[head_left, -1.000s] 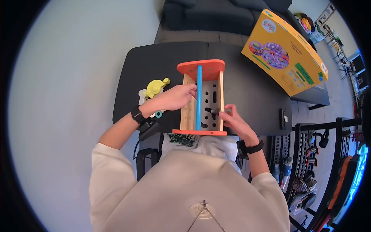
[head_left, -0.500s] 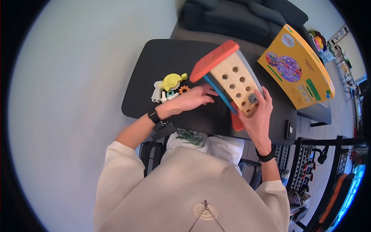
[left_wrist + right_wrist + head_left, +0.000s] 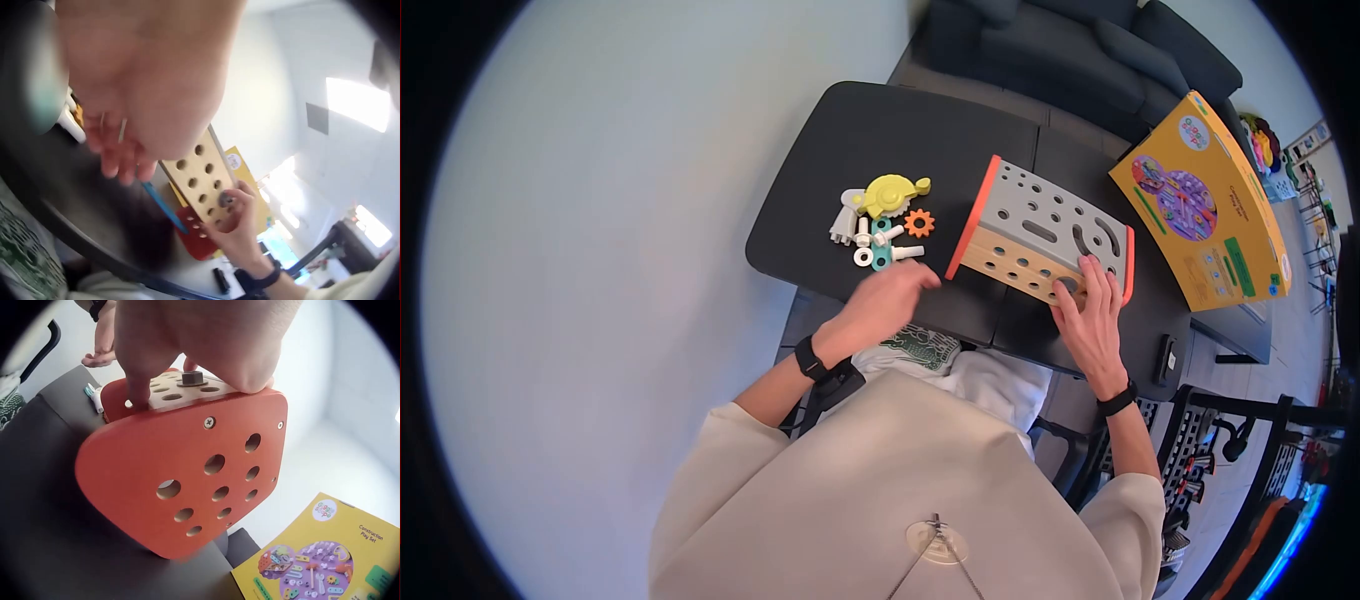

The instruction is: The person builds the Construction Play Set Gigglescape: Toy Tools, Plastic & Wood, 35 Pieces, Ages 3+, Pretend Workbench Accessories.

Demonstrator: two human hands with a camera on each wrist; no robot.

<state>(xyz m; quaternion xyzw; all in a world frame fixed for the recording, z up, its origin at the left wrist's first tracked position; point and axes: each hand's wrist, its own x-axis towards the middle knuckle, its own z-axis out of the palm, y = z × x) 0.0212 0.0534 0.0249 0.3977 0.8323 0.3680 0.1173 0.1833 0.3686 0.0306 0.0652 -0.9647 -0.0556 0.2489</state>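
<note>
Head view shows, nearest the person, the left hand (image 3: 890, 305) with its fingers loosely bent and holding nothing, near the front edge of the black table (image 3: 970, 125). Farther along, the right hand (image 3: 1090, 325) grips the toy toolbox (image 3: 1055, 215), fingertips on its grey perforated panel and thumb by the drilled wooden side. The toolbox is above the tabletop, grey panel up; whether it fully rests there I cannot tell. Right wrist view plainly shows a grey hex-headed bolt (image 3: 192, 378) in the wooden side, largely covered by fingers from above, plus the holes and screws of the red end panel (image 3: 131, 459). Left wrist view alone reveals the blue rod (image 3: 165, 206). Beyond the left hand lie white bolts (image 3: 908, 253), a teal strip (image 3: 881, 262), an orange gear (image 3: 919, 223) and a yellow toy piece (image 3: 888, 195). Farther off stand a yellow "Construction Play Set" box (image 3: 1245, 255) and, behind the table, a dark sofa (image 3: 1050, 65).
</note>
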